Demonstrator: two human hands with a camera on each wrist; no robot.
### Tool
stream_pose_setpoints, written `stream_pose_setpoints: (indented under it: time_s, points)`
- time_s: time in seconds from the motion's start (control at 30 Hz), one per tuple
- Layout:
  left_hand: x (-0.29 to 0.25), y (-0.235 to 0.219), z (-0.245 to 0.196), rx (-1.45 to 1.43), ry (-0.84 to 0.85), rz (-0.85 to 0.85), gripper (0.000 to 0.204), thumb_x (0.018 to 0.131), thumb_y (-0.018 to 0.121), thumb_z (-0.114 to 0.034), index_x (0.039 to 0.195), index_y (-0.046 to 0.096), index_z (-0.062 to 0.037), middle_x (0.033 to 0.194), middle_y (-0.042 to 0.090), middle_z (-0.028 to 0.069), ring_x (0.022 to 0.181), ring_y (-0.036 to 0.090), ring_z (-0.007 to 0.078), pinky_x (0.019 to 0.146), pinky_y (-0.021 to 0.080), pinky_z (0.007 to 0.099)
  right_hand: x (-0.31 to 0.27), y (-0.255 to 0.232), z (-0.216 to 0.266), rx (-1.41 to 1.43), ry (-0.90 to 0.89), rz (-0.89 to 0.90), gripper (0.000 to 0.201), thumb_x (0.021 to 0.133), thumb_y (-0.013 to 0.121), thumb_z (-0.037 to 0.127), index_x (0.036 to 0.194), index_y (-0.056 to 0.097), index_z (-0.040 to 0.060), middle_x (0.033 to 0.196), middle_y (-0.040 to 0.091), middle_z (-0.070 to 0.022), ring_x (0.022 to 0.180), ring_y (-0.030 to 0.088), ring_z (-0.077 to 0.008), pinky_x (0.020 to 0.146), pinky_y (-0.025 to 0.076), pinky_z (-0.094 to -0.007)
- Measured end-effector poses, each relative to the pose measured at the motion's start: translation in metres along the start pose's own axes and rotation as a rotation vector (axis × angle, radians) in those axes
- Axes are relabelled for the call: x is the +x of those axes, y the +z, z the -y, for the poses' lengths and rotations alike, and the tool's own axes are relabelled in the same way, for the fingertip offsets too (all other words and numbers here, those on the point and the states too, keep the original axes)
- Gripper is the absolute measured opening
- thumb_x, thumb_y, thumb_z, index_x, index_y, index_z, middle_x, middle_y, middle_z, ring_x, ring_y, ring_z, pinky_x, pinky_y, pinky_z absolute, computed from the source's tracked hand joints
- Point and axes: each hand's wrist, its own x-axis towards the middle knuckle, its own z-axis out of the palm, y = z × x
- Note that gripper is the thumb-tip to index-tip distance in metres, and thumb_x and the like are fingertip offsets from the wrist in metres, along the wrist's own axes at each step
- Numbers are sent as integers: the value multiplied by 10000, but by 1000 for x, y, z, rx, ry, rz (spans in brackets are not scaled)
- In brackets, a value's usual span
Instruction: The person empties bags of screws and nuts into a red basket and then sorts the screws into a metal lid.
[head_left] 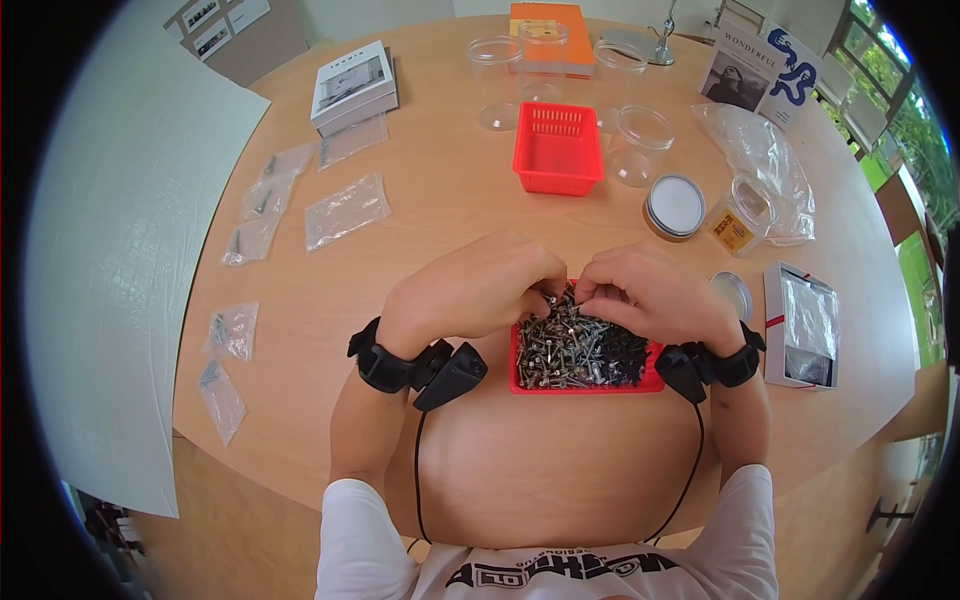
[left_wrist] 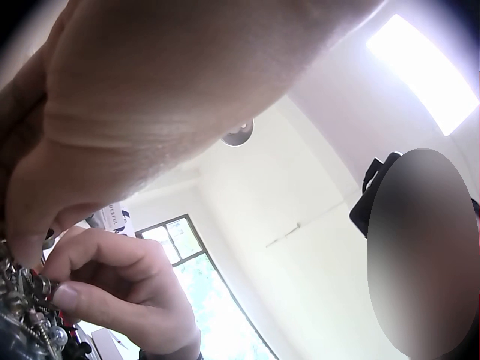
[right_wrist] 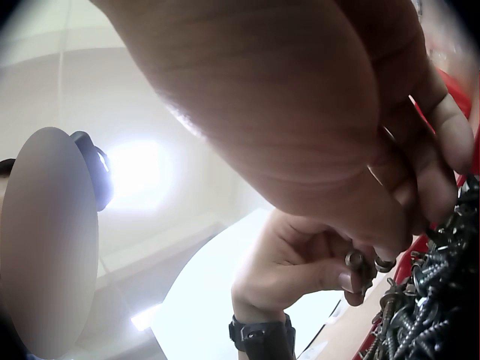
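Observation:
Both hands are over a red tray (head_left: 592, 391) heaped with metal screws (head_left: 565, 352) and darker ones at its right side. The left hand (head_left: 475, 285) is above the tray's back left part; in the right wrist view its thumb and fingers pinch a screw (right_wrist: 355, 261). Beside it, the right hand (head_left: 662, 292) has its fingertips close to the left's. The left wrist view shows the right hand (left_wrist: 124, 289) pinching a small metal piece (left_wrist: 46, 286), its exact shape partly hidden.
An empty red basket (head_left: 558, 150) stands behind the tray, with clear jars (head_left: 640, 145) around it. Small plastic bags (head_left: 347, 211), some holding screws, lie at the left. A round tin (head_left: 675, 207), a labelled jar (head_left: 741, 220) and an open box (head_left: 803, 330) are at the right.

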Motion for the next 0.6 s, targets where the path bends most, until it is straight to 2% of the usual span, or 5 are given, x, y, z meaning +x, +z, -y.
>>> stream_pose_setpoints:
  time_s: [0.1, 0.27, 0.5, 0.6]
  points:
    - [3, 1, 3, -74, -13, 10, 174, 792, 710, -31, 962, 697, 4, 922, 694, 170, 943, 640, 353, 824, 497, 423, 1, -1, 1, 22, 22, 0, 142, 887, 674, 124, 942, 663, -6, 859, 666, -121, 759, 640, -273, 680, 516, -356]
    - [1, 2, -1, -37, -22, 15, 184, 796, 710, -43, 974, 705, 0, 921, 699, 169, 930, 643, 352, 824, 498, 421, 2, -1, -1, 55, 33, -1, 140, 882, 687, 107, 942, 659, -16, 864, 672, -112, 740, 652, -240, 668, 530, -326]
    - [4, 0, -3, 3, -90, 76, 179, 802, 717, -63, 973, 727, -12, 907, 709, 163, 925, 650, 346, 835, 498, 420, 1, -1, -2, 61, 32, -15, 136, 874, 692, 95, 946, 659, -16, 872, 673, -110, 753, 654, -237, 688, 538, -323]
    - [3, 2, 0, 23, -49, 42, 168, 807, 719, -70, 962, 723, -6, 895, 710, 163, 910, 655, 342, 821, 502, 422, 1, -1, -2, 65, 40, -13, 133, 864, 698, 83, 943, 658, -16, 869, 668, -105, 757, 655, -232, 691, 540, -321]
